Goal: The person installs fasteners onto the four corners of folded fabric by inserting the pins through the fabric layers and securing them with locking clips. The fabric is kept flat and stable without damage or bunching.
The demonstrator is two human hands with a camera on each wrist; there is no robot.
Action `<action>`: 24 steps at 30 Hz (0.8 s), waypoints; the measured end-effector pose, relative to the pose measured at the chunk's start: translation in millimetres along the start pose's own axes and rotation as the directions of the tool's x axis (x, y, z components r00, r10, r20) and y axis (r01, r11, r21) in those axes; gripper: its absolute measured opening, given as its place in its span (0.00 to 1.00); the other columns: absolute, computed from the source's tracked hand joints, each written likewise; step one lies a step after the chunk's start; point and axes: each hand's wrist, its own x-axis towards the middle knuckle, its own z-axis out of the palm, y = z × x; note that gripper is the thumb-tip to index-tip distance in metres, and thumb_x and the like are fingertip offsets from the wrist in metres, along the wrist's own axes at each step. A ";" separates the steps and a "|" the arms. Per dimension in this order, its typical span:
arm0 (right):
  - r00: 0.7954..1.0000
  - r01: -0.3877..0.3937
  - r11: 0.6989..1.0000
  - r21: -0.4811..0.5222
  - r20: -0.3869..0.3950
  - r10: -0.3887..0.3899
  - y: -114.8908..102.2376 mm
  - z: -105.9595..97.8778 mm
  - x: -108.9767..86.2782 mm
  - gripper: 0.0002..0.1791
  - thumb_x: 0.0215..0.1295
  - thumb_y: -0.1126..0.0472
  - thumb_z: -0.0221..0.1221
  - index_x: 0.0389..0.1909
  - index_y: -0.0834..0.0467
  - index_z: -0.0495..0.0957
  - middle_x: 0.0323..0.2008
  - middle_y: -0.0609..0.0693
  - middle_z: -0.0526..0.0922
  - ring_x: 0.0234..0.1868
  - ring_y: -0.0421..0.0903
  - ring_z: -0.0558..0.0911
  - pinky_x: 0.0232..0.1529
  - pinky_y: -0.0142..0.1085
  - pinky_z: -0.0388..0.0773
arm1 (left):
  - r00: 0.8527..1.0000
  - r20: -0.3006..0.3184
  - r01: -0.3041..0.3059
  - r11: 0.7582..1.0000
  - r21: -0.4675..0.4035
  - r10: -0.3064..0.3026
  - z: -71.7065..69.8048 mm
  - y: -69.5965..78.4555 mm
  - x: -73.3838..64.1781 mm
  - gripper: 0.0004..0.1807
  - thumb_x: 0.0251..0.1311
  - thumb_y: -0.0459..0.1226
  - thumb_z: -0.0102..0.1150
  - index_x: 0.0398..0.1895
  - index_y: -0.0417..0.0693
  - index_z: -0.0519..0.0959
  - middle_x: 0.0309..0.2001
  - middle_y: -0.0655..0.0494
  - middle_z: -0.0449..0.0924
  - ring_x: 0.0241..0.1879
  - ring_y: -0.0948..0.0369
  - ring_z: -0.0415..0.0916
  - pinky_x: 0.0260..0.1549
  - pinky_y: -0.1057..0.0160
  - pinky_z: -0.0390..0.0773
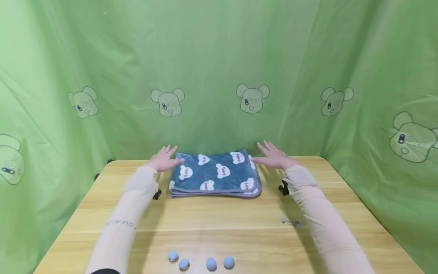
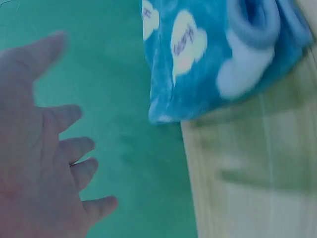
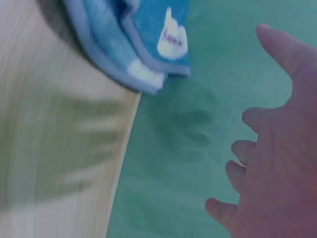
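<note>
A folded teal blanket (image 1: 213, 173) with white bear heads and a grey-purple edging lies at the far side of the table. My left hand (image 1: 163, 159) hovers by its left end, fingers spread. By its right end is my right hand (image 1: 272, 156), likewise spread. In the left wrist view, the left hand (image 2: 44, 148) is apart from the blanket (image 2: 198, 59) and holds nothing. The right wrist view shows the right hand (image 3: 282, 158) with straight fingers, also apart from the blanket (image 3: 143, 44), whose layered edges show.
Several small blue balls or caps, among them one (image 1: 211, 264), lie near the table's front edge. Two small blue-ended pieces (image 1: 291, 222) lie beside the right forearm. A green curtain (image 1: 212, 57) with bear drawings surrounds the wooden table (image 1: 219, 220).
</note>
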 end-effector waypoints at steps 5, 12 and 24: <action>0.994 0.066 0.996 0.068 0.078 -0.071 -16.3 12.8 11.3 0.53 0.66 0.36 0.52 0.77 0.62 0.38 0.75 0.70 0.35 0.76 0.69 0.39 0.72 0.65 0.39 | 0.994 0.061 -0.088 0.996 -0.005 0.088 12.3 9.8 4.8 0.40 0.70 0.49 0.49 0.75 0.34 0.50 0.74 0.27 0.42 0.74 0.33 0.40 0.72 0.38 0.45; 0.962 0.080 0.996 0.040 0.259 -0.088 -34.4 34.1 22.7 0.51 0.63 0.45 0.61 0.76 0.64 0.45 0.75 0.71 0.41 0.75 0.69 0.44 0.74 0.60 0.44 | 0.985 0.162 -0.069 0.997 0.024 0.064 36.0 5.0 10.5 0.41 0.64 0.44 0.60 0.73 0.35 0.55 0.73 0.29 0.48 0.73 0.36 0.49 0.72 0.42 0.52; 0.941 0.022 1.000 -0.008 0.337 -0.018 -37.3 56.1 23.0 0.52 0.61 0.47 0.63 0.77 0.60 0.44 0.76 0.69 0.38 0.75 0.69 0.45 0.73 0.60 0.46 | 0.980 0.188 -0.093 0.987 0.134 0.067 59.1 1.6 12.9 0.37 0.57 0.41 0.67 0.66 0.32 0.66 0.64 0.32 0.70 0.62 0.41 0.70 0.64 0.48 0.69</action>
